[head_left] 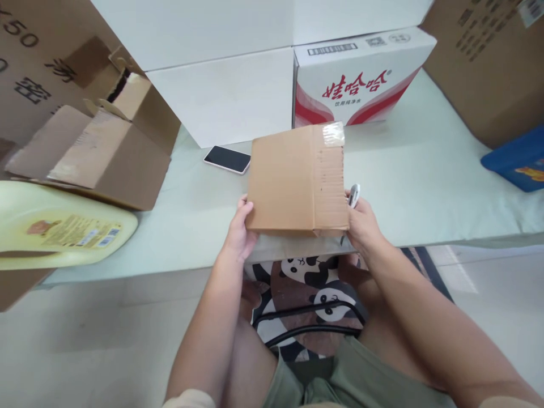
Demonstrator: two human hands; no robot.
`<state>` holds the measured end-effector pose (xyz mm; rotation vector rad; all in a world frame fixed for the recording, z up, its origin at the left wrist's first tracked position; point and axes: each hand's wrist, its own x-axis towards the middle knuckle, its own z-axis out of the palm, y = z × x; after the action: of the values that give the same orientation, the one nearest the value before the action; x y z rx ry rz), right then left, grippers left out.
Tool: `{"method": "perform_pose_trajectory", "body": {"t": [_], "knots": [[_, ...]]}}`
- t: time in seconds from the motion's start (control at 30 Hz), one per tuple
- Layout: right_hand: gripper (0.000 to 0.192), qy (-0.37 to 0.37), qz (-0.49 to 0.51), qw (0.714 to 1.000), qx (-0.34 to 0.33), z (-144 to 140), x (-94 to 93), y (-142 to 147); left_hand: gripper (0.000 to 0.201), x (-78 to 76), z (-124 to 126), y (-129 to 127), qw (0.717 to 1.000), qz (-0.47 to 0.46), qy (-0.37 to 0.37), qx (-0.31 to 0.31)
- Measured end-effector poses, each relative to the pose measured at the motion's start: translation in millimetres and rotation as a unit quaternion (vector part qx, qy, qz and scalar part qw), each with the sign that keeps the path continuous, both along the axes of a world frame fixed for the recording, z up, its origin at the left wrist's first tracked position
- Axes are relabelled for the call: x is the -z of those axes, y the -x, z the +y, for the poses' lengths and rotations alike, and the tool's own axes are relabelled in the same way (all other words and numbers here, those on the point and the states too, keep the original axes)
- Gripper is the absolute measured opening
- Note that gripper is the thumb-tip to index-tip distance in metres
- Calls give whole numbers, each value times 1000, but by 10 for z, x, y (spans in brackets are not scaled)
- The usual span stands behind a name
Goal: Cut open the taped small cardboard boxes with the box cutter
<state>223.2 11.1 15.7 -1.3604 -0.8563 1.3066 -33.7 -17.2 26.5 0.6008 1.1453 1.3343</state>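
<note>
A brown cardboard box (281, 180) is held tilted at the table's front edge, between my two hands. Along its right end runs a torn, perforated flap with a shiny piece of tape (334, 135). My left hand (242, 229) grips the lower left edge, thumb on the face and fingers partly hidden behind. At the lower right corner, my right hand (362, 222) is closed against the box and also holds what looks like a utility knife (354, 195), its pale end sticking up above the fingers. Just behind the box's left side lies a phone (228, 159), dark screen up.
White cartons (225, 96) and a white-and-red carton (361, 85) stand at the back. To the left are an open cardboard box (123, 153) and a pale yellow jug (72, 224). A blue package (521, 161) sits at the right. Green cloth (425, 187) covers the table.
</note>
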Motion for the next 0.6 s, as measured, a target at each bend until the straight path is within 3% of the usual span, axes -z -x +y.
{"method": "perform_pose_trajectory", "body": {"t": [0.13,0.27,0.47,0.6], "knots": [[40,53,57,997,-27,55,-23,-19,45,-3,37,122,1000,10,-10,27],[47,66,111,990,-59,123,-53,-19,50,23,36,230,994,103,-34,18],[40,62,86,993,-57,182,-66,126,51,19,66,306,996,84,-24,4],[40,73,59,994,-54,165,-33,182,53,39,140,348,996,74,7,-51]]}}
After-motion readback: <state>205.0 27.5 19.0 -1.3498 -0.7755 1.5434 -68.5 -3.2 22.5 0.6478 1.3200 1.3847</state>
